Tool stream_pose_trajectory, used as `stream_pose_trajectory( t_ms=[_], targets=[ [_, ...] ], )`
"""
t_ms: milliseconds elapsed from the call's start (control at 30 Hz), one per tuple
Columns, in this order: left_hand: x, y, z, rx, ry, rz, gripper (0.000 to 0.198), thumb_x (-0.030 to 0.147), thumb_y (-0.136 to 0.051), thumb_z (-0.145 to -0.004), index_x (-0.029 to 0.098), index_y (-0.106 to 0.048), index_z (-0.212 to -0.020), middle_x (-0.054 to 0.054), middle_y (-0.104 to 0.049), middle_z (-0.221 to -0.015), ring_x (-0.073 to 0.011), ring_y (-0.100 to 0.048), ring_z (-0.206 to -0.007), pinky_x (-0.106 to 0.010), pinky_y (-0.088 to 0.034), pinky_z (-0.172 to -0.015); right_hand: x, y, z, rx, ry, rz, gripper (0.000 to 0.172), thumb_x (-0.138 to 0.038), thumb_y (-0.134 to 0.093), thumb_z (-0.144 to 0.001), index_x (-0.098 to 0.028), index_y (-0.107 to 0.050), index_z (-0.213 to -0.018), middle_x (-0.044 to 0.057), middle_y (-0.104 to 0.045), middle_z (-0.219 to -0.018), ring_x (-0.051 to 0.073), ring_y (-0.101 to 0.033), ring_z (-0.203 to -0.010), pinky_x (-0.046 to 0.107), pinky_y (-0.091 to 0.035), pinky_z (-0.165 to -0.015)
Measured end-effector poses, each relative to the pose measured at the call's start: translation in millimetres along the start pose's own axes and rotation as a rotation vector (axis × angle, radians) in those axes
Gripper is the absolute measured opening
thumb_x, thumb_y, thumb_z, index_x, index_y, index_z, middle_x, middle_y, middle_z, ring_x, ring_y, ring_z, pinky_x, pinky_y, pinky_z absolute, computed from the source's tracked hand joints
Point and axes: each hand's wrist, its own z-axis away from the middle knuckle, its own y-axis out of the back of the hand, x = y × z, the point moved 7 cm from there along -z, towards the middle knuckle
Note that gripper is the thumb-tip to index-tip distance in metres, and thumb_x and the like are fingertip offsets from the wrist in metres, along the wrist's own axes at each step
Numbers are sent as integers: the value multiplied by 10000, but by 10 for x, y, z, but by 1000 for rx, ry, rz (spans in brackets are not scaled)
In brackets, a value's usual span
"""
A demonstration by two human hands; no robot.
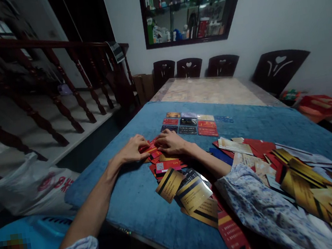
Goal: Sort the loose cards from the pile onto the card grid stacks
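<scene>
Both my hands meet over a heap of cards on a blue cloth (132, 193). My left hand (132, 149) pinches a red card (148, 147) at its left end. My right hand (171, 142) rests curled on the same red card from the right. Under and near them lie more red and gold cards (170, 182). Beyond my hands, several cards lie in two neat rows (188, 125). A large loose spread of gold and red cards (305, 176) covers the cloth to my right, under my right sleeve.
The blue cloth covers the near end of a long table (210, 88) with dark chairs (189, 68) around it. A wooden stair railing (58, 81) runs at the left. White bags (25, 186) lie on the floor left. A glass cabinet (188, 8) hangs on the wall.
</scene>
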Motion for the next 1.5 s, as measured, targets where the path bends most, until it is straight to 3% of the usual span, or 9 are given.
stream_pose_trajectory(
  t_ms=[233, 467, 667, 833, 967, 1133, 1333, 1500],
  targets=[
    [76, 31, 19, 21, -28, 30, 206, 333, -619, -848, 176, -750, -875, -64, -657, -907, -188, -598, -824, -313, -467, -768, 12, -21, 25, 65, 74, -41, 395, -481, -583, -969, -205, -704, -1225, 130, -652, -1270, 281, -467, -1148, 405, -385, -890],
    [27, 67, 19, 69, -23, 110, 211, 285, -611, -823, 169, -770, -898, -61, -696, -876, -179, -632, -808, -291, -487, -761, 22, 6, 36, 177, 139, -77, 390, -478, -536, -1003, -187, -740, -1164, 115, -712, -1129, 239, -505, -1052, 378, -395, -895],
    [-99, 128, 16, 207, 12, 232, 266, 277, -536, -850, 178, -781, -878, -46, -766, -873, -163, -679, -805, -261, -514, -785, 92, 19, 7, 364, 214, -54, 401, -404, -438, -1054, -181, -771, -1038, 92, -724, -846, 201, -545, -870, 335, -418, -833],
    [-185, 154, -6, 340, 56, 234, 328, 351, -517, -889, 157, -782, -873, -68, -783, -882, -179, -702, -777, -266, -535, -754, 176, 49, 19, 474, 110, -73, 317, -319, -479, -1037, -197, -770, -1011, 87, -723, -878, 194, -578, -867, 306, -452, -808],
    [-262, 101, -43, 366, 95, 249, 341, 333, -511, -873, 147, -786, -949, -85, -799, -963, -212, -731, -870, -304, -561, -840, 213, 59, 28, 464, -11, -119, 261, -228, -523, -1005, -204, -738, -1152, 86, -695, -952, 188, -609, -908, 287, -470, -829],
    [-325, 44, -66, 364, 149, 284, 360, 307, -525, -859, 153, -771, -1071, -81, -788, -1105, -239, -729, -1015, -352, -555, -963, 224, 41, 42, 404, -128, -121, 391, -154, -568, -953, -209, -639, -1333, 91, -663, -1016, 199, -618, -959, 290, -471, -855],
    [-317, 26, -53, 369, 154, 318, 454, 254, -538, -828, 153, -698, -1240, -76, -764, -1180, -229, -730, -1019, -371, -561, -981, 205, 44, 55, 345, -175, -67, 411, -134, -570, -937, -241, -621, -1331, 83, -683, -1041, 208, -613, -955, 289, -457, -837],
    [-302, -10, -60, 351, 82, 276, 449, 210, -528, -827, 156, -671, -1248, -80, -749, -1197, -220, -719, -1053, -377, -553, -1012, 171, 42, 38, 282, -148, 1, 449, -186, -605, -922, -218, -576, -1369, 99, -716, -1120, 237, -611, -1000, 314, -445, -857]
  ],
)
